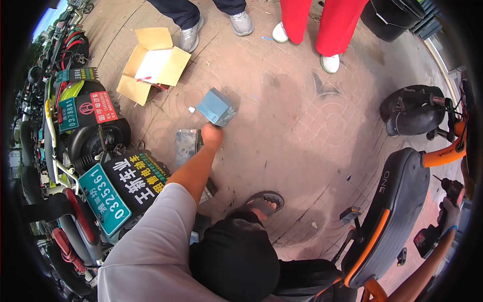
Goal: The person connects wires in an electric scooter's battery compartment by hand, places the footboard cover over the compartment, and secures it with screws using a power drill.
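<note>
My left arm reaches forward over the paving, and my left hand (212, 135) is closed at the near edge of a blue-grey box-shaped block (215, 106). The fingers are partly hidden there. Just left of that hand lies a second grey block (186, 145) with a dark, patterned top. At the far right, my right hand (451, 214), with a blue band at the wrist, is wrapped round a cordless drill (454, 191). The drill has a dark red and black body, a thin bit and a black battery pack.
An open cardboard box (177, 70) stands at the far left. Parked scooters with a green plate (104, 198) line the left. An orange-and-black scooter (385, 211) stands at right, below a black seat (415, 110). Two people stand ahead, near a black bucket (390, 22).
</note>
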Demonstrator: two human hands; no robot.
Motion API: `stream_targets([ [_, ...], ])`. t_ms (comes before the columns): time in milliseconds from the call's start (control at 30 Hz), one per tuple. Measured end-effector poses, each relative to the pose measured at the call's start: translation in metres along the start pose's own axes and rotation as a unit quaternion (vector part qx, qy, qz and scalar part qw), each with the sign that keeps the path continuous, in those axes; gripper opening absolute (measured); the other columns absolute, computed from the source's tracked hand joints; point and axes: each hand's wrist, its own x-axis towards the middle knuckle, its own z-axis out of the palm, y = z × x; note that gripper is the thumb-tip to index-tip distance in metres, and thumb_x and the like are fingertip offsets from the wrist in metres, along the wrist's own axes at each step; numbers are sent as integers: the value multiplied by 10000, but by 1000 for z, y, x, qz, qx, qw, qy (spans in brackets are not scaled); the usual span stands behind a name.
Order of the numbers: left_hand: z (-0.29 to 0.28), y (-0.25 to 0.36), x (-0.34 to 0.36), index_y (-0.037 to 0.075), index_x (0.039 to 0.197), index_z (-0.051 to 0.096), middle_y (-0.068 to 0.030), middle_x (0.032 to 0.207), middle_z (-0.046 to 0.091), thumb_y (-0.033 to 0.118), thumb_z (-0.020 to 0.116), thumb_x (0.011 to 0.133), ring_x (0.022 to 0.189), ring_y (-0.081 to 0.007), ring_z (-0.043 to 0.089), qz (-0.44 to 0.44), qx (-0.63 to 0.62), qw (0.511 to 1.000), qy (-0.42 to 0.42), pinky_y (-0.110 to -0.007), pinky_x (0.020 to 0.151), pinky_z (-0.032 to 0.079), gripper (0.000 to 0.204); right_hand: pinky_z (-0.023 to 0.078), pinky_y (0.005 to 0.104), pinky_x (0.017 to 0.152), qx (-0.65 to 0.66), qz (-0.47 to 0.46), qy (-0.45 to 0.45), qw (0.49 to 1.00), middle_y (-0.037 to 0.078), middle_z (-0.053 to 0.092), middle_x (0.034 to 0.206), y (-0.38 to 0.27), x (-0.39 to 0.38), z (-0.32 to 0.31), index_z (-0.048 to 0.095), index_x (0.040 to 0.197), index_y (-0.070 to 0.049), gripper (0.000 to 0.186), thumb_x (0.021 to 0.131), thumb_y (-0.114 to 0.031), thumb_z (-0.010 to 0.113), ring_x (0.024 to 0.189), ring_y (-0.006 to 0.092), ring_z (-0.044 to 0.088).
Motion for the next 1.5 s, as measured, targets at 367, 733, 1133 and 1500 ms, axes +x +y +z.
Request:
stream_targets([
  [367,-84,75,-117,-65,1216,657,-134,1059,715,11,661,1006,876,-288,746,-250,-577,738,-244,-414,831,646,224,437,251,634,168,-188,-7,968,38,635,766,-76,-260,95,676,1202,22,304,982,-182,720,621,100,554],
  [733,-169,251,-161,23,1202,642,-239,1336,688,183,688,1048,1275,-367,672,-129,-719,558,-393,-513,1081,565,227,547,331,534,557,53,-407,722,134,761,903,-52,-376,354,681,1101,3,328,787,43,764,590,195,667],
  [1133,-170,299,-175,84,1218,648,-147,1342,664,239,688,1049,1314,-325,638,-44,-698,534,-475,-527,1144,535,233,525,353,607,664,71,-403,625,180,722,1021,-38,-379,358,604,1294,-34,401,914,-37,730,640,191,627],
  [1500,-154,325,-204,19,1192,653,-180,1217,711,206,680,1058,1189,-342,714,-24,-664,572,-480,-470,1018,619,232,554,347,595,694,61,-330,637,189,744,982,-17,-383,349,654,1218,9,346,893,-50,756,623,217,660],
])
